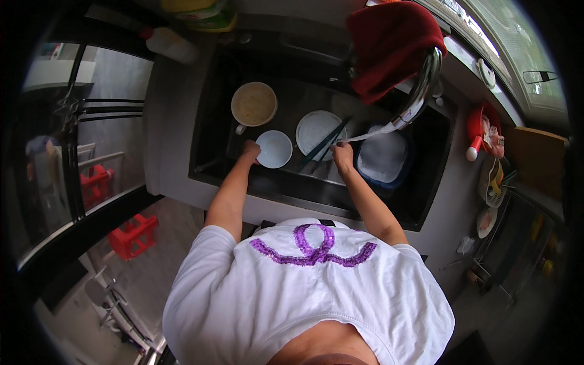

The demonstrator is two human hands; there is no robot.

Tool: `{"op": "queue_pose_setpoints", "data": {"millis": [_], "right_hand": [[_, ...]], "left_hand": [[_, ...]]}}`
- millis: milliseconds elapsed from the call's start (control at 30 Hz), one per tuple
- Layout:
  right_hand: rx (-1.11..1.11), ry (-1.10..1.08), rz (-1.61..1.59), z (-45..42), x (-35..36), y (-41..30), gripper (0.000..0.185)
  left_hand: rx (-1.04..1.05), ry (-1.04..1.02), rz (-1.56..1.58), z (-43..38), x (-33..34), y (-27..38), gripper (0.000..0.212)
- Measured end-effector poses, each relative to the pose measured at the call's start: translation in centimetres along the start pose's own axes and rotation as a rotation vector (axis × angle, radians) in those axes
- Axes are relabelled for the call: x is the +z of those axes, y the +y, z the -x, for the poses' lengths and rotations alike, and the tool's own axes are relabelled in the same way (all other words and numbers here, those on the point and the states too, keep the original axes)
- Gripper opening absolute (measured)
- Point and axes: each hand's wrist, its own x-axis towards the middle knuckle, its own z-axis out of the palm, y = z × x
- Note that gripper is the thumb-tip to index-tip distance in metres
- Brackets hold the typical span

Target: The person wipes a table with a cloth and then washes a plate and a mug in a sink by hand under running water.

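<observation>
My left hand (251,151) grips the near-left side of a white bowl (274,149) in the dark sink (219,155). My right hand (342,156) is at the right edge of a white plate (310,130), with its fingers curled where a stream of water (365,136) comes down from the chrome faucet (422,96). Dark green chopsticks (325,140) lie slanted across the plate, close to my right fingertips. Whether those fingers hold them is hard to see. Behind the bowl stands a handled cup (254,104) with cloudy liquid inside. A blue basin (383,157) of whitish water sits right of my right hand.
A red cloth (394,48) drapes over the faucet. Bottles (171,44) stand at the sink's back left. Along the right counter are a red container (484,132), a perforated basket (495,189) and a small dish (487,222). A red stool (133,236) stands on the floor at left.
</observation>
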Motion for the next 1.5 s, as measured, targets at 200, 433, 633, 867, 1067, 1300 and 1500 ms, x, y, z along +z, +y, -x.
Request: {"op": "queue_pose_setpoints", "data": {"millis": [200, 433, 633, 867, 1067, 1300, 1500], "right_hand": [[-0.1, -0.049, -0.135, 4.5, -4.0, -2.8, 0.032], [0.157, -0.329, -0.699, 4.5, -7.8, -7.7, 0.041], [-0.118, 0.023, -0.243, 6.3, -9.6, -9.8, 0.042], [-0.087, 0.16, -0.906, 1.1, -6.3, -4.2, 0.039], [0.007, -0.064, -0.6, 1.2, -5.6, -3.8, 0.021], [-1.001, -0.186, 0.656, -0.8, -7.4, -10.9, 0.026], [-0.774, -0.365, 0.263, -3.0, -7.4, -8.1, 0.016]], "left_hand": [[0.264, -0.17, 0.129, 8.2, -0.1, 6.4, 0.028], [0.447, -0.482, 0.164, 16.1, 6.1, 11.8, 0.027], [0.472, -0.302, 0.049, 15.2, 10.3, 12.6, 0.025], [0.283, -0.696, 0.816, 17.4, 14.5, 9.9, 0.036], [0.602, -0.406, 0.439, 17.5, 9.3, 11.9, 0.055], [0.316, -0.628, 0.183, 16.6, 7.8, 12.4, 0.056], [0.542, -0.35, 0.238, 14.4, 7.9, 12.0, 0.024]]}}
